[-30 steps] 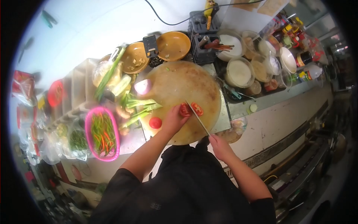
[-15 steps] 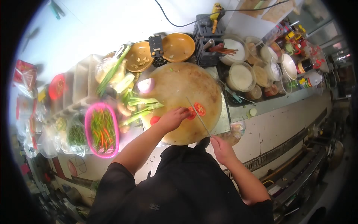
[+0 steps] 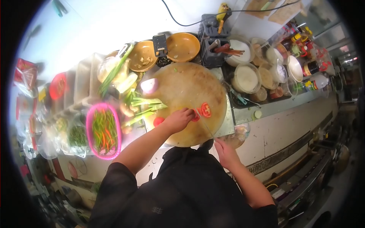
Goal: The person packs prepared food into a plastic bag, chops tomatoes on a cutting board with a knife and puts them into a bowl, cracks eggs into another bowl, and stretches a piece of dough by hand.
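Observation:
My left hand (image 3: 180, 121) is closed, its curled fingers pressed on a red tomato (image 3: 196, 115) on the round wooden chopping board (image 3: 182, 87). My right hand (image 3: 227, 154) grips the handle of a knife at the board's near right edge. The thin, blurred knife blade (image 3: 208, 129) runs up and left from that hand, beside my left fingertips and across the tomato. Just right of the blade lie cut tomato slices (image 3: 205, 110). Another red tomato piece (image 3: 158, 121) shows at the left, partly behind my left wrist.
Half an onion (image 3: 149, 86) and cut green stalks (image 3: 146, 106) lie at the board's left. A pink basket (image 3: 88, 131) of peppers stands further left. Behind are orange bowls (image 3: 183, 47), a phone (image 3: 160, 45) and a knife rack (image 3: 211, 53). Seasoning tubs (image 3: 246, 78) stand right.
The tomato slices have shifted slightly to the right, away from my left hand. The knife blade is now blurred and turned slightly. Both hands remain in nearly the same place.

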Action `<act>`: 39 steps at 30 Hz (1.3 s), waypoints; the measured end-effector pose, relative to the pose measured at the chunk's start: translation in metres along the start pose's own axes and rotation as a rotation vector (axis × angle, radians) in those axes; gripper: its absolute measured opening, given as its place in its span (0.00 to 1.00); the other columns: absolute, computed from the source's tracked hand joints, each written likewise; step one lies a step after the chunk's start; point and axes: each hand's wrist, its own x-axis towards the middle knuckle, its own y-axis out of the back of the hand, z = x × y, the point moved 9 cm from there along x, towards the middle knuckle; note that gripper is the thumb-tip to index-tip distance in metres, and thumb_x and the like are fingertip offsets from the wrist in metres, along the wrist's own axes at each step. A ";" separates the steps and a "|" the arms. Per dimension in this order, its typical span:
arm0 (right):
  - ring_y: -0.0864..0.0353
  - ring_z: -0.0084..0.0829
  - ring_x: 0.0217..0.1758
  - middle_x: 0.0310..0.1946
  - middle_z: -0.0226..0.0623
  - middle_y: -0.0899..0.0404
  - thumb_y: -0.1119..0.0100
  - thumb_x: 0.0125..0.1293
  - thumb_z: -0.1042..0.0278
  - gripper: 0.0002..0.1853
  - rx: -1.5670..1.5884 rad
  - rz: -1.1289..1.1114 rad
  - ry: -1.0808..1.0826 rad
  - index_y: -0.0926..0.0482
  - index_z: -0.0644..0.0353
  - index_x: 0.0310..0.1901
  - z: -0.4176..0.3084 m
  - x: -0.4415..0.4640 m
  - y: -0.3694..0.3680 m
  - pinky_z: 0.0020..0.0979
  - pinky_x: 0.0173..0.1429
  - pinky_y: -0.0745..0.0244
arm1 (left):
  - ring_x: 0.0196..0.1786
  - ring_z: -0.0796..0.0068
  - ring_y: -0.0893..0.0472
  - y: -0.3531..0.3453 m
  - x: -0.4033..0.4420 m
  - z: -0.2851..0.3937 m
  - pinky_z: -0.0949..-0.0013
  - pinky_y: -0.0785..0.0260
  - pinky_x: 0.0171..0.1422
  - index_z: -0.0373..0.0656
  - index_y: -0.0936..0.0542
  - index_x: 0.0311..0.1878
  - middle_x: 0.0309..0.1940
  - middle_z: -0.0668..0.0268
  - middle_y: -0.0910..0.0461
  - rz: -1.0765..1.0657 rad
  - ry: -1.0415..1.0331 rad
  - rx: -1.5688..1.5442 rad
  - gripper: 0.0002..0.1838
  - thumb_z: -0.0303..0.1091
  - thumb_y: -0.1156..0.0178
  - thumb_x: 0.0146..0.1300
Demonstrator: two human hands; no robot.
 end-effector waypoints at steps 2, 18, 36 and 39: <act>0.22 0.56 0.52 0.46 0.57 0.20 0.56 0.73 0.51 0.24 -0.011 0.007 0.005 0.25 0.64 0.56 -0.006 -0.004 0.004 0.42 0.56 0.27 | 0.55 0.63 0.27 0.003 0.003 0.002 0.65 0.28 0.57 0.39 0.23 0.53 0.50 0.63 0.25 -0.006 -0.045 0.051 0.18 0.27 0.49 0.58; 0.22 0.58 0.50 0.43 0.57 0.20 0.57 0.73 0.51 0.23 -0.037 -0.014 -0.027 0.23 0.62 0.53 0.002 0.009 -0.017 0.46 0.54 0.27 | 0.49 0.63 0.25 -0.005 0.002 0.008 0.64 0.28 0.53 0.40 0.22 0.47 0.44 0.62 0.25 0.105 0.042 -0.002 0.13 0.31 0.46 0.58; 0.22 0.55 0.52 0.46 0.57 0.20 0.57 0.73 0.50 0.24 -0.048 -0.113 -0.086 0.23 0.64 0.52 -0.008 0.037 -0.017 0.43 0.55 0.27 | 0.50 0.62 0.25 -0.013 -0.008 0.004 0.64 0.28 0.52 0.42 0.22 0.46 0.43 0.63 0.25 0.040 0.064 0.001 0.14 0.31 0.44 0.56; 0.22 0.56 0.51 0.45 0.57 0.20 0.57 0.73 0.50 0.24 0.010 -0.078 -0.046 0.23 0.64 0.51 -0.008 0.014 -0.010 0.43 0.54 0.27 | 0.50 0.62 0.25 -0.014 -0.013 0.005 0.64 0.28 0.52 0.43 0.23 0.45 0.42 0.62 0.26 0.089 0.135 -0.036 0.12 0.32 0.43 0.57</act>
